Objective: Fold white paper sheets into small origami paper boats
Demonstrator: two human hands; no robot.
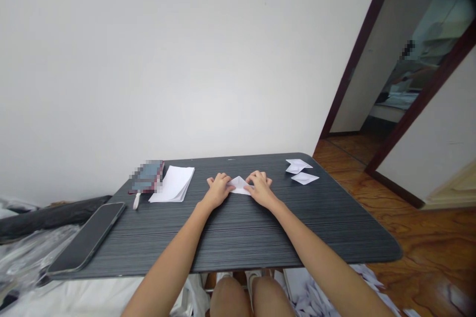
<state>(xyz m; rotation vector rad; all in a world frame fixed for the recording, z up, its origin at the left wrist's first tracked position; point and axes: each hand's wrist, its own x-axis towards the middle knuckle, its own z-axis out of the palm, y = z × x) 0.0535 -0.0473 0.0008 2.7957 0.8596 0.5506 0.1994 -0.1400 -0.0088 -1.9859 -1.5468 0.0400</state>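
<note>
A partly folded sheet of white paper [239,184] lies on the dark table, its top coming to a point. My left hand [219,189] pinches its left side between thumb and fingers. On the opposite side, my right hand [260,188] has its fingertips closed on the right corner. Both hands rest low over the tabletop, and their fingers cover the paper's side corners. Right of my hands lie several folded white paper pieces [305,178], pointed at the ends.
Left of my hands sits a stack of white paper [173,185] beside a dark, red-edged item [148,177], partly blurred. A phone [87,237] lies at the table's [245,242] left edge. A wall stands behind. More folded papers [316,297] are below the front edge.
</note>
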